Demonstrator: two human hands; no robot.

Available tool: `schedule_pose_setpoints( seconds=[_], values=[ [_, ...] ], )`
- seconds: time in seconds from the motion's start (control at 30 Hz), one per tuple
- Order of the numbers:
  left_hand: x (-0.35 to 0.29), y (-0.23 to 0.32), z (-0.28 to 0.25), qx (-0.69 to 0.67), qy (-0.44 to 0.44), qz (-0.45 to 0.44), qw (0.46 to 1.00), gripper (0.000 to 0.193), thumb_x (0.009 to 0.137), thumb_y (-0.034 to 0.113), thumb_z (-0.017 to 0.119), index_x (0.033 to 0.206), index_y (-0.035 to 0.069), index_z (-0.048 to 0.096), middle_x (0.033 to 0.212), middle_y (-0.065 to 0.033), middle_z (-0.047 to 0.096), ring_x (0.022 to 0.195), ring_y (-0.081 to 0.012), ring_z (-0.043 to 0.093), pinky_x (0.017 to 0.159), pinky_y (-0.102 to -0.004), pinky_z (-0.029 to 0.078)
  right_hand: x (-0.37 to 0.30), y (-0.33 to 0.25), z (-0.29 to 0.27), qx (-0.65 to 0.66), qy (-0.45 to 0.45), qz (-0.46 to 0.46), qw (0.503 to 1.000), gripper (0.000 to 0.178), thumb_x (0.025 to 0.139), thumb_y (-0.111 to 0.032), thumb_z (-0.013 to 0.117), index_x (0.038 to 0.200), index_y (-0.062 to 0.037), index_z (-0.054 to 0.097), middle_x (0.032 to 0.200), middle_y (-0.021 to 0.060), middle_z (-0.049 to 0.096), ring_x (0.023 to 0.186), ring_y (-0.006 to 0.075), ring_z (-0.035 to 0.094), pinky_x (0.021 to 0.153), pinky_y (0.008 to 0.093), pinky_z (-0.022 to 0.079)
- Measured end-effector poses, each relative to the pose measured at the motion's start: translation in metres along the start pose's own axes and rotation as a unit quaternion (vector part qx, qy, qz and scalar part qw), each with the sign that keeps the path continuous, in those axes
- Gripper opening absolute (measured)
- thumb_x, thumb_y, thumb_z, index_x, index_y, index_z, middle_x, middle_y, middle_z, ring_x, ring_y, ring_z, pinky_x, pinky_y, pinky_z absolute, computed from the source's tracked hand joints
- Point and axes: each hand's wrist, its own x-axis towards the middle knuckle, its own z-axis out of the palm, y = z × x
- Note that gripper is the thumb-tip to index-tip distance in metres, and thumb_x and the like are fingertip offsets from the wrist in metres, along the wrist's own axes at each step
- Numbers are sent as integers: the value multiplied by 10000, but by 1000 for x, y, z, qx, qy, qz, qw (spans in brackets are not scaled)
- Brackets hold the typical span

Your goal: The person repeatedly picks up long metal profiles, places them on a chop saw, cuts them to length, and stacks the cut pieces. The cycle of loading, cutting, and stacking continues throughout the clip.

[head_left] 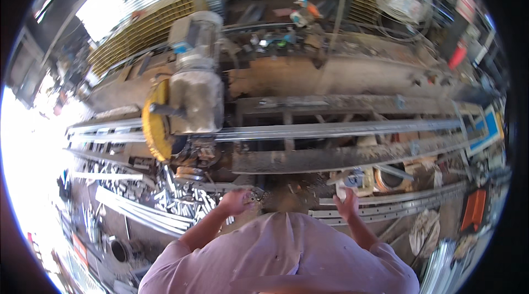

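While the left hand (236, 201) and right hand (347, 201) hang short of the saw (195, 98), long metal bars (341, 130) lie crosswise ahead

Left grip: fingers look curled beside the scattered offcuts (201, 206); whether they are closed on anything cannot be told. Right grip: thumb and fingers appear parted near a pale fitting (352, 179), though contact or a hold cannot be confirmed. For sound handling here, each grip would best meet a piece on its flat sides rather than at a cut end, with both arms well apart from the yellow guard (154, 123). Beyond the hands, the metal bars lie along the surface (308, 158) and pass the guard at left. Their long axis runs left to right, across the person's front and roughly parallel to the dark beams of the surface; slight bowing is probably the lens's. One end points toward the bright left side, the other toward a blue panel (486, 130).
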Motion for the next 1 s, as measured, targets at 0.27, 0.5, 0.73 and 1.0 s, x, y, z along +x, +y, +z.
schedule_pose_setpoints(
  seconds=[0.27,0.5,0.73,1.0],
  values=[
    [199,141,-51,152,127,170,965,815,893,533,775,1501,64,502,1549,-223,506,1457,-401,461,1207,-497,408,-249,151,15,-41,-265,305,914,749,879,-538,771,1393,-10,641,1316,269,697,1222,437,671,1011,498,552],
    [332,185,-37,315,106,88,939,1141,858,821,617,1630,23,356,1668,-234,388,1550,-389,360,1250,-566,301,-344,88,38,63,-90,488,866,784,885,-587,734,1444,-48,627,1328,247,699,1234,436,663,1062,500,527],
    [371,162,-7,350,159,71,920,964,998,772,464,1673,112,271,1709,-162,327,1559,-369,336,1284,-580,236,-405,22,136,136,-60,576,804,600,890,-531,733,1349,-146,714,1287,202,730,1210,417,681,1029,493,542],
    [377,158,-3,361,209,119,901,875,1008,719,501,1589,74,392,1587,-198,486,1483,-389,446,1195,-580,379,-421,-15,196,146,-27,585,798,541,875,-501,738,1275,-138,761,1236,192,755,1171,394,710,1007,472,554]
  ],
)
